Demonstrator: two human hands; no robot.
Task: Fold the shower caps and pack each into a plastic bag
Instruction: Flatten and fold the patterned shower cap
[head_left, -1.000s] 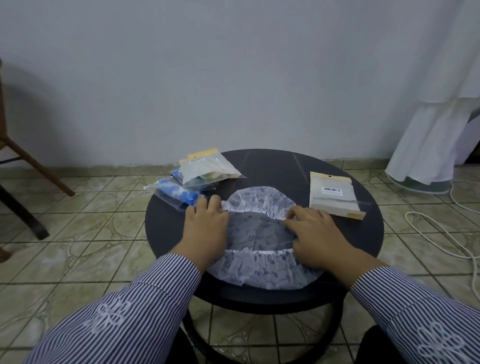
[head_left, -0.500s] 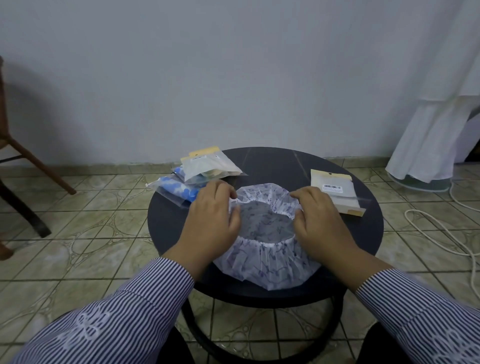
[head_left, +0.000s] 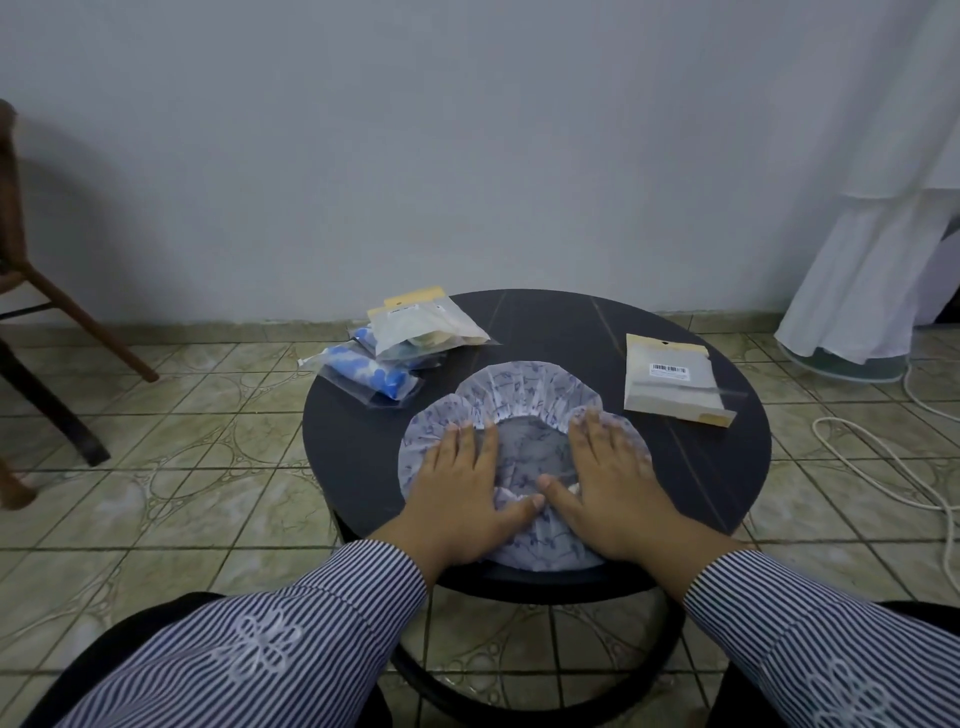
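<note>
A wooden chair leg (head_left: 78, 322) is seen at the far left, standing on the tiled floor (head_left: 182, 441). Further right, a round black table (head_left: 691, 467) is positioned in front of a plain grey wall (head_left: 467, 156).

On the table's rear left edge, a stack of packed bags (head_left: 400, 353) is located; the top bag holds a pale item and the lower ones hold blue-dotted material. The stack partly overhangs the table rim.

At the table's near centre, the shower cap (head_left: 524, 395) is laid flat, opening upward, with its white gathered elastic rim visible. It is patterned white with blue marks.

The left hand (head_left: 462, 499) is pressed palm-down on the left part of the cap, fingers extended straight and held close together, nothing being gripped. The right hand (head_left: 613, 493) is pressed palm-down on the right part, fingers likewise straight and only slightly spread, nothing being gripped. The two thumbs are brought near each other over the cap's near rim. Striped sleeves (head_left: 270, 649) are worn on both forearms.

To the right of the cap, apart from it, an empty plastic bag (head_left: 670, 382) with a barcode label is laid flat.

At the far right, a white cloth (head_left: 872, 260) is hung, and a white cable (head_left: 893, 467) is trailed across the floor.
</note>
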